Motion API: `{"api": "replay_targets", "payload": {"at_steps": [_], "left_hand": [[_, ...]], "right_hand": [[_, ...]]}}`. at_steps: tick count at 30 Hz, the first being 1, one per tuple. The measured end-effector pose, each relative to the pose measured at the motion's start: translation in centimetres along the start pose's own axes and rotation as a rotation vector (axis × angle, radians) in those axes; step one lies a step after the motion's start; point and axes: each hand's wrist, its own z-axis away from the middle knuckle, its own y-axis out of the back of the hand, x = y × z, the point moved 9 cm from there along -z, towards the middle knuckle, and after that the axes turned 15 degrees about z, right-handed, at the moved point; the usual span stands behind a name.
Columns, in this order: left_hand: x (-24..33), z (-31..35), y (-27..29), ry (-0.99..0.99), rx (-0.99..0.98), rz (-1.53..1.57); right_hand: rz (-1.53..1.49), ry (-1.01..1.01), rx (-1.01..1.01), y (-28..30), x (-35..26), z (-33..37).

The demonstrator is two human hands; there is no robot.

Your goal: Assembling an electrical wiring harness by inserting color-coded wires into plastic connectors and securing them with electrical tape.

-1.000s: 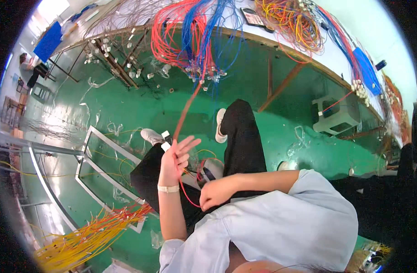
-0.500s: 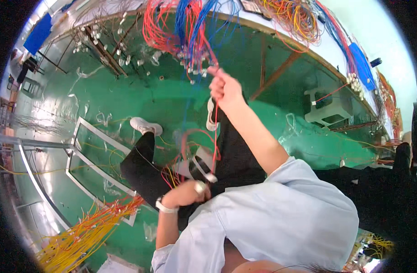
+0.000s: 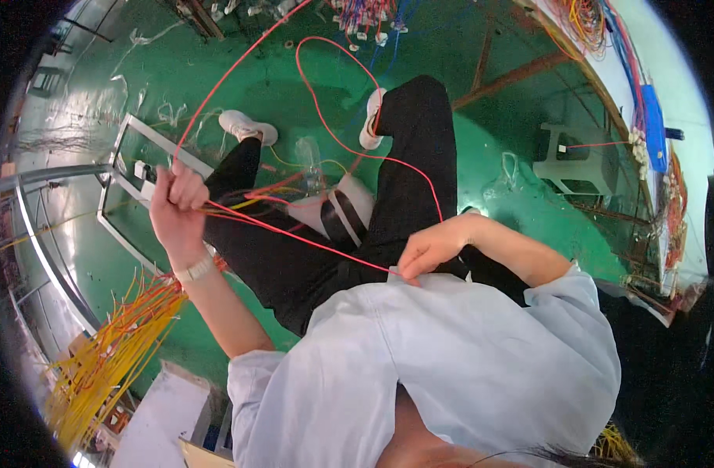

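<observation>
L hand (image 3: pixel 178 207) fist clamped on red wire (image 3: pixel 295 236) w/ other strands; R hand (image 3: pixel 423 253) pinches same wire nr pale blue shirt (image 3: pixel 450 366), above green floor (image 3: pixel 489 164).

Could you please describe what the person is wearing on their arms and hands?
Both hands are bare, without gloves. The left hand has a pale band-like wristband at its wrist. The right hand has none visible. The short sleeves of a light blue shirt leave both forearms uncovered.

Right hand (image 3: pixel 423 251) has dropped from the overhead wires to the lap, pinching the red wire (image 3: pixel 295 234); left hand (image 3: pixel 178 207) has risen, gripping it.
</observation>
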Motion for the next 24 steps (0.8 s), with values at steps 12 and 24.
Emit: {"api": "replay_targets", "payload": {"at_steps": [12,24], "left_hand": [[-14.0,7.6,7.6,0.598,0.228,-0.959],[-9.1,4.8,-1.8,-0.069,-0.06,0.162]], "right_hand": [[-0.959,1.019,0.948,24.8,-6.1,5.3],[-0.032,0.329,1.012,9.1,-7.5,-6.0]]}}
